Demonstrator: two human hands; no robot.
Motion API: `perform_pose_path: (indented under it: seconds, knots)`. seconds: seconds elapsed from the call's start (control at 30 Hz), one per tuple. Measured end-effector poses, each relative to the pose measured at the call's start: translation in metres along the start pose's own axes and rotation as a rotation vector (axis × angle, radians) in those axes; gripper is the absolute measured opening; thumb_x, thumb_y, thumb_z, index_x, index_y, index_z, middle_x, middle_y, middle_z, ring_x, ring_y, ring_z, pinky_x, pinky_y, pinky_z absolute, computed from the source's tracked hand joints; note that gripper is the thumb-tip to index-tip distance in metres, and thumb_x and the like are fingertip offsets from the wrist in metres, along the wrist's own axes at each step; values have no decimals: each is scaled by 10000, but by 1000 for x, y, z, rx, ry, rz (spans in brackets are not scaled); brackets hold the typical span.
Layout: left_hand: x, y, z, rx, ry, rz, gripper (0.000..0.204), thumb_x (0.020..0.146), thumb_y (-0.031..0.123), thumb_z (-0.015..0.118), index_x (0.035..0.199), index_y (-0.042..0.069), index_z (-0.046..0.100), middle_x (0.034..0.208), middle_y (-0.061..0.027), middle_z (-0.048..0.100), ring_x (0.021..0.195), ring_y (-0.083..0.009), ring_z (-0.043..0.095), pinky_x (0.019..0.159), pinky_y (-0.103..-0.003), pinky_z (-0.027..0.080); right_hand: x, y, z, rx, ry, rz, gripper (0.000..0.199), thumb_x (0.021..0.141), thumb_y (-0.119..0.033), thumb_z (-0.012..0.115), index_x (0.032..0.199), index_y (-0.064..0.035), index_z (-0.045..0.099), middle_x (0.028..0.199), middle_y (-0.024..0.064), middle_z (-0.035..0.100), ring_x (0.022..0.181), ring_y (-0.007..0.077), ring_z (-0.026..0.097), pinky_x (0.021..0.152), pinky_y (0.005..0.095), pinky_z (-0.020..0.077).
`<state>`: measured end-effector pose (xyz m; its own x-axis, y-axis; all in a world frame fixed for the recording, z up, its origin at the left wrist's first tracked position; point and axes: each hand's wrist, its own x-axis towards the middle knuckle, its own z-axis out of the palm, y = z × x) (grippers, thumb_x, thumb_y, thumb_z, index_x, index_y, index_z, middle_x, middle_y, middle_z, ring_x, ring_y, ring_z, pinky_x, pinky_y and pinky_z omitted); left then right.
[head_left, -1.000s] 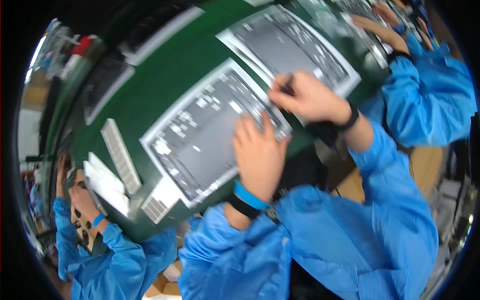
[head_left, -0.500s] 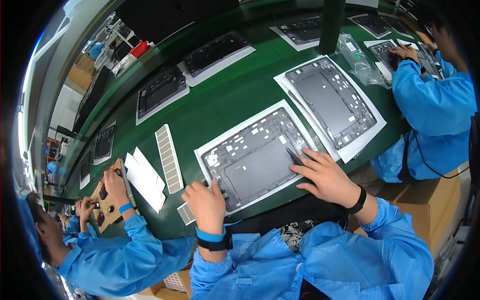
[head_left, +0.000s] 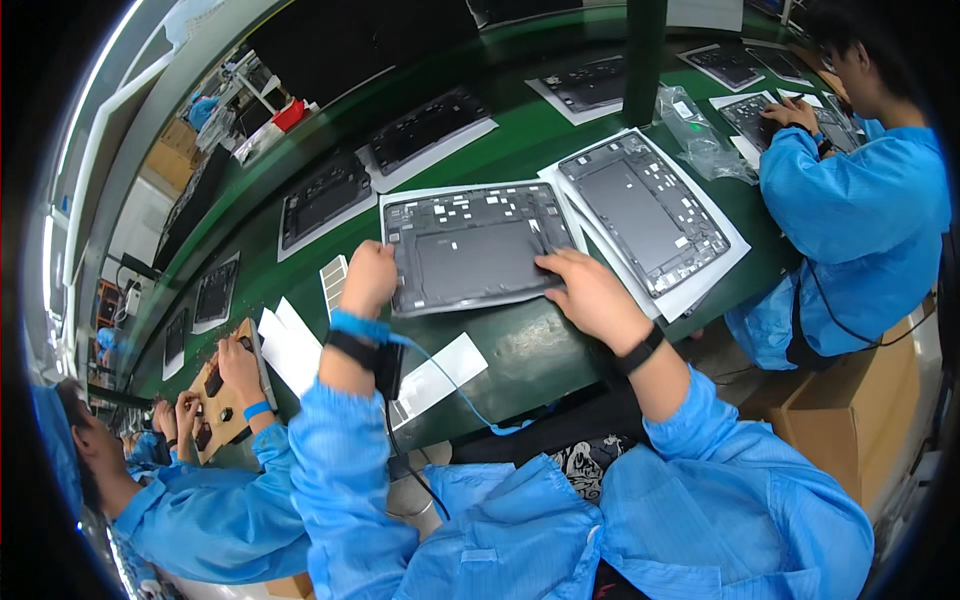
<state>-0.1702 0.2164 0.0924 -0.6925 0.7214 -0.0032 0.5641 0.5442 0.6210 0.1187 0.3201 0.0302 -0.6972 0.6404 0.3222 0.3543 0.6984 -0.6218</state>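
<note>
A dark grey tablet back housing (head_left: pixel 478 262), dotted with small white pieces along its upper part, is gripped between my hands above the green bench. My left hand (head_left: pixel 368 280) is closed on its left edge. At its lower right edge, my right hand (head_left: pixel 592 292) is closed, thumb underneath and fingers near the rim. Dark tweezers (head_left: pixel 540 240) point up from that hand across the housing. White sheets show behind the housing's edges. A blue wrist strap with a cord (head_left: pixel 440 365) and a black band circle my left wrist.
A second housing (head_left: pixel 645 215) lies on white sheets to the right. A pale strip of rectangles (head_left: pixel 333 277), a white strip (head_left: pixel 440 380) and white papers (head_left: pixel 285 345) lie nearby. More housings line the back beside a green post (head_left: pixel 645 65). Co-workers sit on both sides.
Both hands have taken the housing by its edges and moved it forward and left, turning it squarer to me. A white strip now shows on the bench where it lay.
</note>
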Motion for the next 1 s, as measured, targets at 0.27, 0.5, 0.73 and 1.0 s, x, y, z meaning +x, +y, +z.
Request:
perform_pose_path:
  seconds: [0.27, 0.5, 0.73, 1.0]
  knots:
    - [165, -20, 18, 413, -21, 283, 230, 803, 181, 666, 941, -1, 688, 924, -248, 685, 920, -407, 661, 844, -469, 519, 90, 23, 4, -135, -226, -5, 356, 770, -67, 735, 1112, -34, 646, 1186, 175, 638, 1130, 342, 577, 984, 414, 463]
    - [232, 44, 73, 644, -107, 545, 572, 846, 334, 709, 1285, 16, 527, 1299, -224, 536, 1197, -401, 538, 1013, -452, 463, 110, 39, 44, -210, -131, -92, 349, 829, -126, 716, 1162, -51, 643, 1306, 181, 587, 1228, 366, 527, 1052, 417, 433]
    - [267, 62, 86, 918, -272, 611, 416, 851, 127, 594, 1224, -48, 537, 1272, -260, 573, 1152, -383, 601, 962, -441, 511, 115, 39, 36, -205, -133, -68, 304, 834, -149, 695, 1117, -54, 641, 1361, 156, 564, 1281, 373, 506, 1055, 429, 434]
    - [282, 77, 88, 1149, -262, 633, 298, 750, 41, 660, 1044, 25, 703, 1103, -197, 686, 1069, -351, 653, 891, -425, 548, 130, 40, 46, -258, -132, -60, 312, 849, -150, 674, 1144, -55, 644, 1371, 159, 556, 1282, 362, 505, 1046, 425, 436]
